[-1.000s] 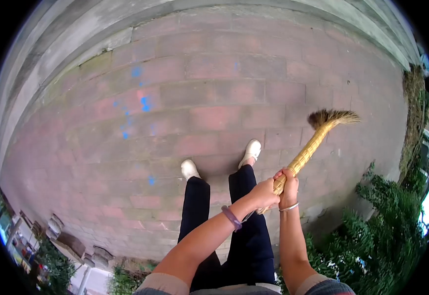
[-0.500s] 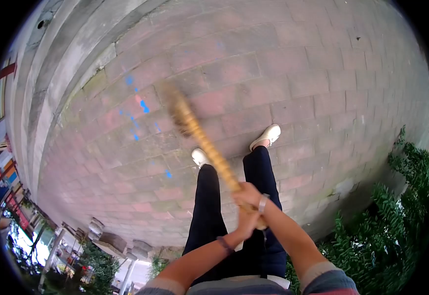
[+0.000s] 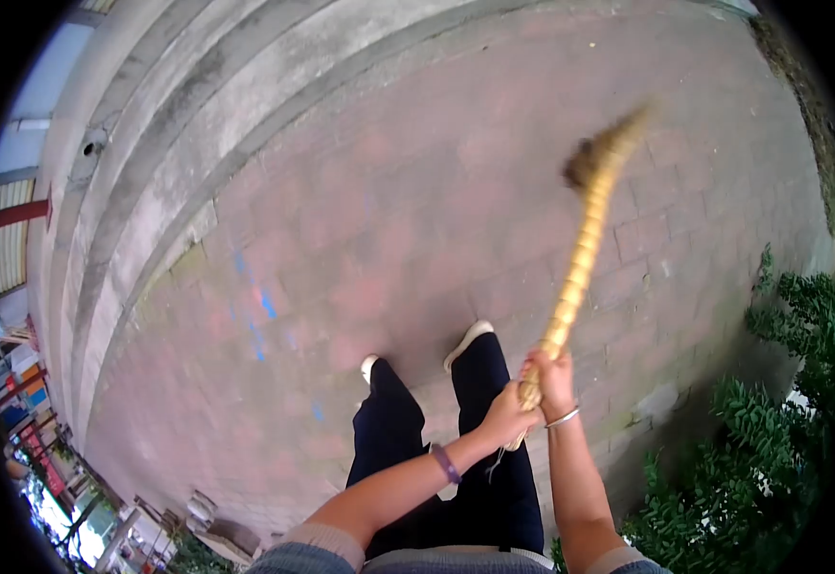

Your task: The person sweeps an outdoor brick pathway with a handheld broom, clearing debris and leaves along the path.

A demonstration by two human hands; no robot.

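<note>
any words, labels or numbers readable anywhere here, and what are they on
None can be read.
The broom, held by the left hand and the right hand, shows no label.
The brick paving bears only blue paint marks, not letters.
The coloured shapes at the far left edge may be signs, but they are too small and blurred to read.

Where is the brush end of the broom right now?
In the head view the broom reaches up and right from both hands: left hand, right hand. Its blurred brush end is over the brick paving, ahead of the right shoe.
</note>
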